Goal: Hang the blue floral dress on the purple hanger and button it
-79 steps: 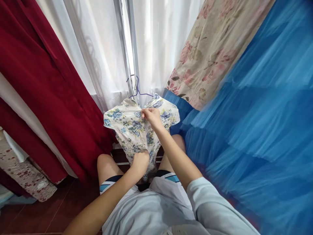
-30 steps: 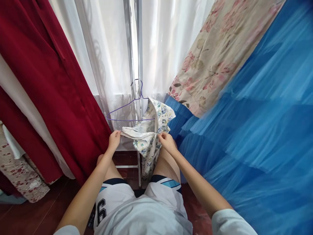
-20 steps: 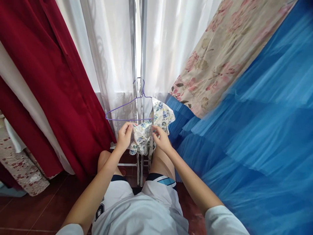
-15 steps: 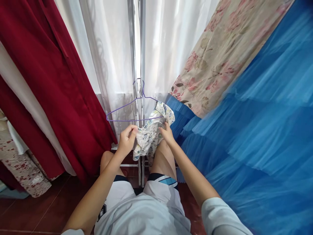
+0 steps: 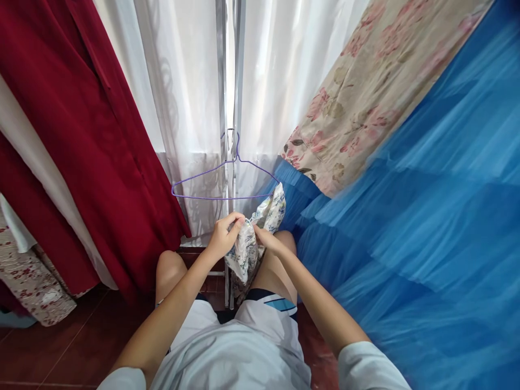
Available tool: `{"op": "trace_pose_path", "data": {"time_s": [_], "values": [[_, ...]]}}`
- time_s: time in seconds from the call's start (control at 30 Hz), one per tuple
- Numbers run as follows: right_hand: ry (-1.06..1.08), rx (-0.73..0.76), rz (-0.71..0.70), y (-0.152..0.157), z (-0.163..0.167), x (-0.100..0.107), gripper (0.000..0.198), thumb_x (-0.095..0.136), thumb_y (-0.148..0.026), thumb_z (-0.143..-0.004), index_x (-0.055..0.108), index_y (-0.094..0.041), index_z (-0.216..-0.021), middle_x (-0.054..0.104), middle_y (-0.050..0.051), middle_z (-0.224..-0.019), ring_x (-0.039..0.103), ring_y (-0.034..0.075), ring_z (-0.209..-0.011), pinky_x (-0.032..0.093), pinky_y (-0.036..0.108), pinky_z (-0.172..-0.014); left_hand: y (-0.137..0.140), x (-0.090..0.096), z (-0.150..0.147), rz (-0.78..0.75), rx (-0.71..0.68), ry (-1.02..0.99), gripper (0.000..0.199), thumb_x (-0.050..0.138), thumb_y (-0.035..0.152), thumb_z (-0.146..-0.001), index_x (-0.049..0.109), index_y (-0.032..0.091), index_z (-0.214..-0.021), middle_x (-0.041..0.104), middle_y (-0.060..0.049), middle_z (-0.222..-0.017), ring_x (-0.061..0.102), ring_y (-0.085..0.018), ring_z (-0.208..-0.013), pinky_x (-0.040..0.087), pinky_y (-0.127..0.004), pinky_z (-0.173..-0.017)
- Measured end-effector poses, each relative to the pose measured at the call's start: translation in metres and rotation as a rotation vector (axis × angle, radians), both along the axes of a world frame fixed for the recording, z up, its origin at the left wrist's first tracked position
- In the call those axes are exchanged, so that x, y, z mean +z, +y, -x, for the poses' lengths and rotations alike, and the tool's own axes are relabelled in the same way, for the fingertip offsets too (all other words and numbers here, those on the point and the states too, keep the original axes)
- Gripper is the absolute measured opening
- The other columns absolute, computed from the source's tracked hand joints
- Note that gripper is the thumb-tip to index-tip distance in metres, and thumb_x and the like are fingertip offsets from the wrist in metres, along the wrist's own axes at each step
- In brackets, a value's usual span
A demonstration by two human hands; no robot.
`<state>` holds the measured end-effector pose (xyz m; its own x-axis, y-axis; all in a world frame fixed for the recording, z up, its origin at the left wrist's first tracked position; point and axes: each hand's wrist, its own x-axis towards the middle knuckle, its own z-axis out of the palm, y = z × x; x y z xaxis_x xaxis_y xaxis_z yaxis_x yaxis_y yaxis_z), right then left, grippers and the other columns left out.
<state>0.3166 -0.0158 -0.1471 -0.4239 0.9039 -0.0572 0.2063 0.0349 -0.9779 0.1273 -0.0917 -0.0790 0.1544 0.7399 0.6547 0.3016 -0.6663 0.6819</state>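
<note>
A purple wire hanger (image 5: 203, 197) hangs in front of the white curtain, its left arm bare. Small floral cloth in white with blue and yellow, apparently a garment (image 5: 245, 250), drapes from the hanger's right tip down between my knees. With thumb and fingers closed, my left hand (image 5: 225, 236) pinches the garment's upper edge just below the hanger. Close beside it, my right hand (image 5: 268, 239) is closed on the same garment, its fingertips partly hidden in the folds.
A metal pole (image 5: 228, 70) rises behind the hanger before a white curtain (image 5: 280, 81). Dark red cloth (image 5: 117, 162) hangs at left. Floral beige cloth (image 5: 349, 108) and ruffled blue tulle (image 5: 406, 244) hang at right. Reddish tiles (image 5: 81, 346) cover the floor.
The garment has slid off most of the hanger's right arm to its tip and sits lower. My hands have come closer together and moved down, with the cloth bunched between them.
</note>
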Motion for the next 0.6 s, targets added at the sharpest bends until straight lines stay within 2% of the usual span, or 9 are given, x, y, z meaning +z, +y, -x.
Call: {"op": "trace_pose_path", "data": {"time_s": [0.1, 0.17, 0.27, 0.33, 0.4, 0.47, 0.53, 0.6], "values": [[0.095, 0.237, 0.252, -0.019, 0.010, 0.003, 0.052, 0.043, -0.066, -0.092, 0.066, -0.022, -0.108, 0.072, 0.004, -0.085, 0.065, 0.021, -0.079, 0.052, 0.038, -0.080, 0.005, -0.007, -0.002, 0.049, -0.030, -0.004, 0.024, 0.050, 0.037, -0.097, 0.064, 0.018, -0.093, 0.065, -0.003, -0.087, 0.060, -0.016, -0.084, 0.044, -0.026, -0.078], [0.199, 0.368, 0.410, -0.029, 0.018, 0.008, 0.061, 0.037, -0.071, -0.091, 0.065, -0.020, -0.108, 0.072, 0.005, -0.084, 0.067, 0.022, -0.080, 0.051, 0.039, -0.083, 0.008, -0.013, -0.003, 0.123, -0.086, -0.028, 0.025, 0.051, 0.039, -0.097, 0.063, 0.018, -0.090, 0.062, -0.001, -0.077, 0.060, -0.015, -0.075, 0.044, -0.025, -0.072], [0.321, 0.486, 0.637, -0.048, 0.035, 0.011, 0.077, 0.030, -0.081, -0.086, 0.065, -0.015, -0.104, 0.072, 0.010, -0.084, 0.069, 0.024, -0.080, 0.051, 0.040, -0.084, 0.013, -0.024, -0.001, 0.273, -0.161, -0.152, 0.027, 0.052, 0.044, -0.096, 0.058, 0.019, -0.089, 0.052, 0.003, -0.062, 0.054, -0.012, -0.057, 0.041, -0.023, -0.058], [0.442, 0.546, 0.737, -0.067, 0.047, 0.007, 0.079, 0.036, -0.082, -0.081, 0.066, -0.014, -0.106, 0.074, 0.013, -0.089, 0.070, 0.027, -0.084, 0.050, 0.042, -0.085, 0.014, -0.033, 0.004, 0.357, -0.204, -0.276, 0.029, 0.054, 0.047, -0.094, 0.055, 0.019, -0.089, 0.050, 0.004, -0.061, 0.055, -0.012, -0.055, 0.043, -0.023, -0.058], [0.569, 0.601, 0.757, -0.091, 0.059, -0.002, 0.063, 0.058, -0.070, -0.075, 0.068, -0.016, -0.106, 0.075, 0.012, -0.093, 0.071, 0.026, -0.081, 0.051, 0.039, -0.081, 0.010, -0.047, 0.012, 0.467, -0.270, -0.392, 0.032, 0.056, 0.051, -0.092, 0.053, 0.019, -0.090, 0.053, 0.003, -0.065, 0.061, -0.014, -0.062, 0.048, -0.026, -0.065], [0.627, 0.655, 0.745, -0.114, 0.067, -0.011, 0.041, 0.074, -0.040, -0.063, 0.071, -0.019, -0.098, 0.076, 0.007, -0.086, 0.070, 0.022, -0.068, 0.053, 0.033, -0.072, -0.001, -0.066, 0.024, 0.628, -0.363, -0.443, 0.036, 0.056, 0.054, -0.091, 0.055, 0.019, -0.095, 0.060, 0.000, -0.072, 0.065, -0.016, -0.071, 0.051, -0.030, -0.074], [0.653, 0.657, 0.730, -0.127, 0.068, -0.014, 0.032, 0.069, -0.019, -0.055, 0.072, -0.020, -0.086, 0.075, 0.003, -0.077, 0.068, 0.017, -0.061, 0.052, 0.027, -0.064, -0.018, -0.088, 0.037, 0.807, -0.471, -0.407, 0.041, 0.057, 0.057, -0.089, 0.059, 0.017, -0.098, 0.066, -0.005, -0.080, 0.067, -0.019, -0.076, 0.052, -0.033, -0.078], [0.708, 0.582, 0.708, -0.127, 0.062, -0.007, 0.026, 0.061, -0.016, -0.055, 0.071, -0.019, -0.079, 0.074, 0.003, -0.072, 0.068, 0.017, -0.062, 0.053, 0.025, -0.062, -0.038, -0.108, 0.053, 0.950, -0.558, -0.362, 0.048, 0.057, 0.062, -0.087, 0.065, 0.015, -0.096, 0.069, -0.008, -0.084, 0.067, -0.022, -0.082, 0.052, -0.035, -0.081]]}}
